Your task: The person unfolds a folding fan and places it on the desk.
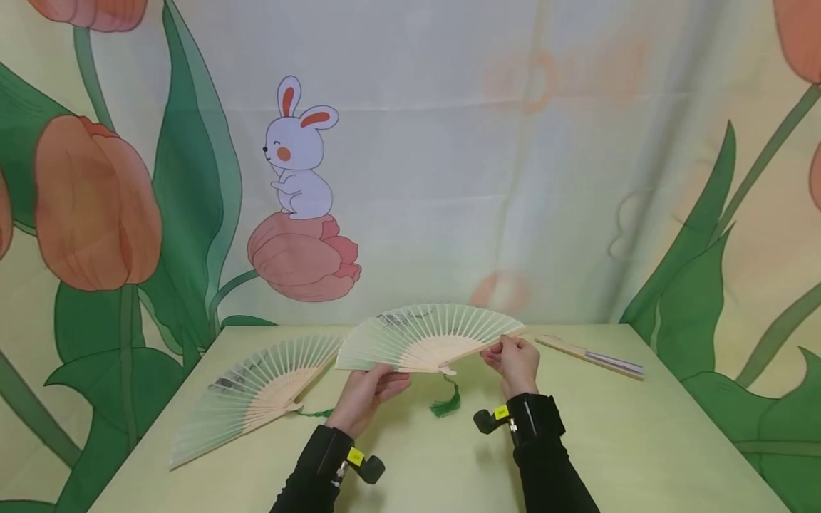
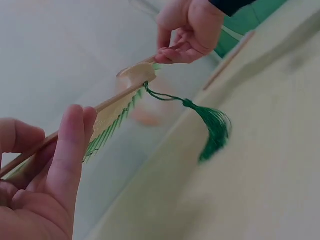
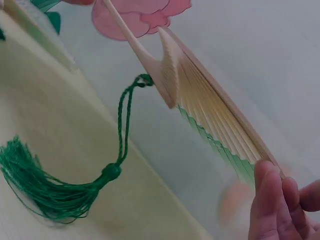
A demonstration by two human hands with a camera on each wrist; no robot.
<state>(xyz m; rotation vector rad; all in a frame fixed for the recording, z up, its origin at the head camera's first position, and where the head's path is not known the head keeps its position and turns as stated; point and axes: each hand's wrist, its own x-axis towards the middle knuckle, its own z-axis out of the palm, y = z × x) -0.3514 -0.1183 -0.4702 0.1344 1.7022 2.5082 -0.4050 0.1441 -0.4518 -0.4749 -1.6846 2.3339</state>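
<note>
A pale green folding fan with wooden ribs is spread wide above the table. My left hand pinches its left outer rib between thumb and fingers. The right outer rib is pinched by my right hand. From the fan's pivot hangs a green tassel, swinging free of both hands. In the left wrist view, the fan's wooden pivot end lies between the two hands. A second spread green fan rests on the table to the left, with its own tassel partly behind my left wrist.
A closed folding fan lies at the back right of the pale yellow table. Behind the table hangs a cloth backdrop printed with tulips and a rabbit. Each wrist wears a black band with a small camera.
</note>
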